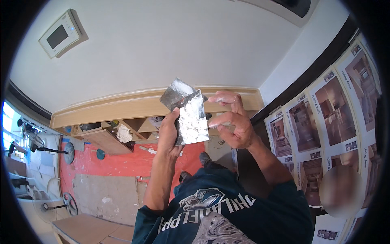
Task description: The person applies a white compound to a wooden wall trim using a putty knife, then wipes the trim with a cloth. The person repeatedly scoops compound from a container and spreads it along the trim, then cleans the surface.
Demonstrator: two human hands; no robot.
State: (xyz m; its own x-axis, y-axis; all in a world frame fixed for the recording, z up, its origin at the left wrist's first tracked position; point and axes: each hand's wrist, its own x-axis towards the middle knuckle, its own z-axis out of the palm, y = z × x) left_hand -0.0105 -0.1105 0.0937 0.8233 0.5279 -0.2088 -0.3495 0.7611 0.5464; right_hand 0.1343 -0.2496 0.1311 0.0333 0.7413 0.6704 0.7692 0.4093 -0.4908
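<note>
My left hand [167, 134] grips a flat metal filler plate [192, 122] by its left edge, thumb over the front. White putty is spread thickly over the plate's face. Behind its top edge sits a second metal blade [178, 90], tilted and smeared with white; what holds it is hidden. My right hand [237, 120] is raised just right of both plates, with its fingers bent and apart. White residue coats its fingertips. The index fingertip is close to a corner of the rear blade; I cannot tell whether they touch.
A wooden ledge [134, 102] runs along the white wall, above open cubbies with assorted items. Red sheeting [164, 162] and a grey board [106, 194] cover the floor. A fan [44, 206] stands left, near a brown bench [87, 228]. Picture sheets [335, 108] line the right side.
</note>
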